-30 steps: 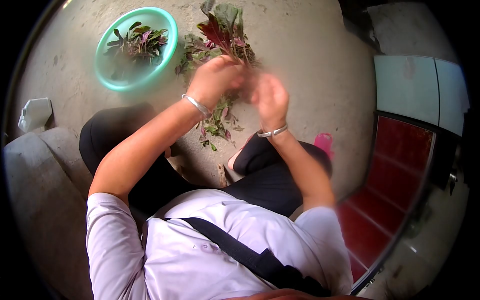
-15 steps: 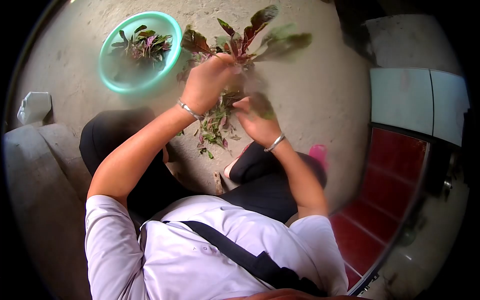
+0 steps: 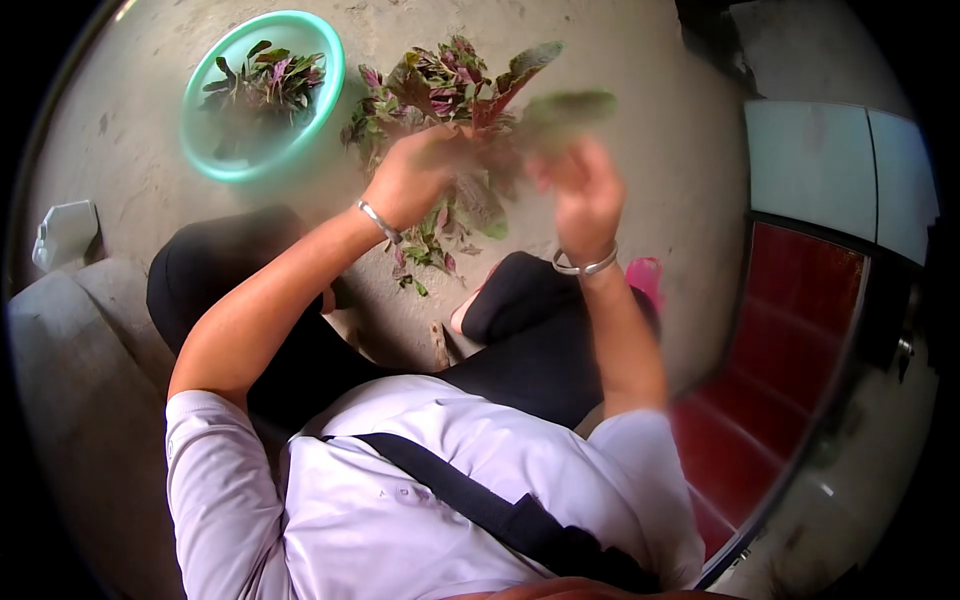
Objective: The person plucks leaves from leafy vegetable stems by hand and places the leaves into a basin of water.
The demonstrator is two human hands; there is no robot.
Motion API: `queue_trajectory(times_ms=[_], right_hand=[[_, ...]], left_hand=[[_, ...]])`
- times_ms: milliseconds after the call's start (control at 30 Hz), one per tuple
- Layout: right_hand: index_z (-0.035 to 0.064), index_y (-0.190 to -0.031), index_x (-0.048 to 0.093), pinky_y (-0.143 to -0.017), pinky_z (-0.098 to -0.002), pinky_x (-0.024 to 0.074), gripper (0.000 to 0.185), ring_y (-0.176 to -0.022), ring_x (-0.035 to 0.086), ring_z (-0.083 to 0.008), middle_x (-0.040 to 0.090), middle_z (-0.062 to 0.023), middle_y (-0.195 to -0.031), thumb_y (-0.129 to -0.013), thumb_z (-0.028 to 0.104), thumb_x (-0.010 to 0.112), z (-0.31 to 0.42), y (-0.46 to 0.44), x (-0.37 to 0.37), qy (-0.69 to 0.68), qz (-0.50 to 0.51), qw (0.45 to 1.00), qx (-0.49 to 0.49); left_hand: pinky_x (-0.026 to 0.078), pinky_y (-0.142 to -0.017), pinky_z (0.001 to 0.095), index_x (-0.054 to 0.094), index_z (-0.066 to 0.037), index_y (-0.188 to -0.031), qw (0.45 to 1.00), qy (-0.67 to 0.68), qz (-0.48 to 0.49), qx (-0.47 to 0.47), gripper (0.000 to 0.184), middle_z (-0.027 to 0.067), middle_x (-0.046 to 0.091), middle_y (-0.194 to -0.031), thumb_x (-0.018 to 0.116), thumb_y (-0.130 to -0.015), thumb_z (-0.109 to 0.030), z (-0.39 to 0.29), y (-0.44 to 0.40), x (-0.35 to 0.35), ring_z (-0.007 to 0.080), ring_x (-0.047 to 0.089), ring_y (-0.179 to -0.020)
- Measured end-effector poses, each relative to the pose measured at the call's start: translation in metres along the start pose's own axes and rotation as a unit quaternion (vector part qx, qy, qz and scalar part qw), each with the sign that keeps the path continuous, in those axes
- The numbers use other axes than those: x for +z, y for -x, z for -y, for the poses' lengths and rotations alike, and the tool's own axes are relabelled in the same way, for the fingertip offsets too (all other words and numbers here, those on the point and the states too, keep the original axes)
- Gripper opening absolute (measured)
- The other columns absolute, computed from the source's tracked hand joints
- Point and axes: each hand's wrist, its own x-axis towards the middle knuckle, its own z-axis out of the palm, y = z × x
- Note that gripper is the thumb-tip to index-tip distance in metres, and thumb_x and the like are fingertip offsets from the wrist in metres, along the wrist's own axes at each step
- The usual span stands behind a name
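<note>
My left hand (image 3: 412, 178) is closed around a stalk of amaranth (image 3: 515, 82) with broad green and reddish-purple leaves. Its fingertips are partly hidden by the leaves and blurred. Just right of the stalk is my right hand (image 3: 588, 195), raised below a large blurred leaf (image 3: 570, 112); motion smears its fingers, and whether they grip the leaf is unclear. Beneath and beyond my hands, a pile of amaranth leaves (image 3: 455, 65) lies on the floor. Smaller loose leaves (image 3: 425, 250) are scattered closer to my legs.
A turquoise plastic basin (image 3: 336, 90) at the upper left holds picked leaves (image 3: 270, 85). On the left side sits a pale plastic container (image 3: 66, 234). A pink object (image 3: 646, 278) is beside my right knee. Red tiles (image 3: 800, 300) and pale panels (image 3: 812, 155) border the right.
My right hand has moved right and up, away from the small leaves under my left hand. The left hand with the stalk has dropped slightly closer, exposing more of the pile.
</note>
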Motion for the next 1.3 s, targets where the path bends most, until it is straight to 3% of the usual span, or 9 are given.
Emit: queue_trajectory(times_ms=[67,333,467,567,800,867,900,967,1300], right_hand=[[-0.0031,-0.088,0.052,-0.053,-0.0183,0.0424,0.007,-0.065,0.055,-0.0074,0.057,-0.0035,-0.078,-0.082,-0.001,0.052,0.000,0.000,-0.002,0.011,0.026,0.999,0.018],[-0.0034,-0.099,0.053,-0.062,-0.0203,0.0479,0.018,-0.070,0.058,-0.0103,0.060,-0.0054,-0.084,-0.081,-0.001,0.053,0.004,0.001,0.001,0.091,0.086,0.991,0.039],[-0.0022,-0.098,0.056,-0.062,-0.0225,0.0479,0.018,-0.077,0.058,-0.0109,0.061,-0.0047,-0.086,-0.081,0.003,0.056,-0.003,0.007,0.006,-0.058,0.046,0.996,0.049],[-0.0022,-0.097,0.056,-0.063,-0.0237,0.0473,0.017,-0.081,0.058,-0.0115,0.060,-0.0064,-0.089,-0.080,0.004,0.057,0.009,0.000,-0.001,0.153,0.120,0.981,-0.011],[-0.0034,-0.085,0.055,-0.060,-0.0210,0.0429,0.011,-0.068,0.053,-0.0083,0.059,-0.0040,-0.076,-0.078,0.004,0.060,-0.009,-0.005,-0.009,0.317,0.192,0.927,-0.065],[-0.0039,-0.085,0.056,-0.058,-0.0205,0.0429,0.014,-0.067,0.053,-0.0075,0.059,-0.0039,-0.077,-0.077,0.005,0.061,-0.012,-0.005,-0.007,0.069,0.175,0.979,0.080],[-0.0041,-0.086,0.056,-0.057,-0.0203,0.0429,0.015,-0.067,0.053,-0.0071,0.059,-0.0039,-0.077,-0.076,0.006,0.062,-0.013,-0.005,-0.006,-0.058,0.160,0.974,0.150],[-0.0051,-0.084,0.057,-0.057,-0.0194,0.0434,0.014,-0.064,0.053,-0.0057,0.060,-0.0043,-0.075,-0.077,0.006,0.061,-0.004,-0.008,-0.005,0.013,0.160,0.972,0.171],[-0.0050,-0.080,0.058,-0.056,-0.0199,0.0445,0.018,-0.063,0.055,-0.0075,0.060,-0.0054,-0.070,-0.074,0.011,0.063,-0.018,-0.012,-0.007,0.139,0.082,0.968,0.191]], left_hand=[[0.044,-0.070,0.0270,0.052,-0.002,-0.101,0.979,-0.179,0.028,0.090,0.021,0.0073,0.058,-0.092,0.052,-0.084,-0.014,-0.004,-0.002,-0.003,0.0150,0.056,-0.079],[0.044,-0.070,0.0262,0.053,-0.002,-0.098,0.998,0.021,0.049,0.022,0.018,0.0072,0.058,-0.090,0.055,-0.083,-0.011,-0.006,-0.002,0.002,0.0133,0.054,-0.078],[0.044,-0.068,0.0262,0.054,-0.001,-0.094,0.996,0.054,0.053,0.040,0.014,0.0068,0.058,-0.087,0.057,-0.082,-0.007,-0.004,-0.003,0.005,0.0126,0.053,-0.076],[0.044,-0.067,0.0265,0.054,-0.001,-0.090,0.993,0.098,0.049,0.051,0.013,0.0071,0.058,-0.087,0.059,-0.080,-0.008,0.005,-0.004,0.008,0.0134,0.053,-0.075],[0.045,-0.070,0.0283,0.054,-0.001,-0.093,0.983,-0.054,0.148,0.093,0.017,0.0077,0.059,-0.089,0.054,-0.082,-0.013,-0.005,-0.007,0.000,0.0161,0.056,-0.079],[0.044,-0.071,0.0264,0.055,0.000,-0.097,0.970,-0.141,0.163,0.109,0.019,0.0053,0.059,-0.091,0.049,-0.083,-0.011,-0.010,-0.006,0.001,0.0140,0.055,-0.078],[0.045,-0.071,0.0256,0.055,-0.001,-0.097,0.983,-0.042,0.179,0.010,0.018,0.0058,0.060,-0.091,0.050,-0.083,-0.011,-0.009,-0.006,0.003,0.0131,0.055,-0.078],[0.045,-0.071,0.0241,0.054,-0.001,-0.097,0.949,0.156,0.201,-0.185,0.017,0.0067,0.061,-0.092,0.053,-0.084,-0.012,-0.007,-0.005,0.006,0.0113,0.056,-0.078],[0.044,-0.067,0.0199,0.054,-0.006,-0.087,0.899,0.290,0.169,-0.281,0.009,0.0083,0.062,-0.083,0.050,-0.086,-0.014,-0.020,-0.008,0.003,0.0083,0.055,-0.069]])
